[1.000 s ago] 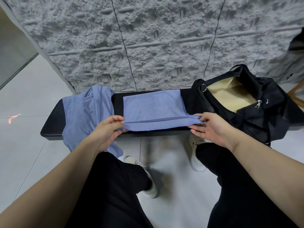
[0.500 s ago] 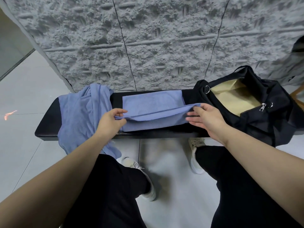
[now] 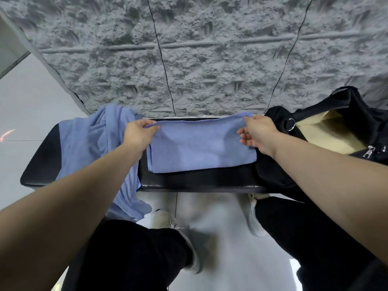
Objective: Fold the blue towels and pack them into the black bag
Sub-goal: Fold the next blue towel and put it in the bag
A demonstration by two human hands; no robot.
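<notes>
The towel [image 3: 201,148] lies folded on the bench [image 3: 199,179], long axis left to right. Its far corners are pinched by the left hand [image 3: 139,134] and right hand [image 3: 257,131]. The bag [image 3: 315,133] is nearer the right hand.

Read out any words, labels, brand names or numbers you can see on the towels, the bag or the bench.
None can be read in the head view.
Folded blue towel: plain cloth, no tag or print showing.
Unfolded blue towel: plain, no label showing.
Black bag: no logo or lettering visible; its zipper pull is too small to show any marking.
Black bench: no text.
</notes>
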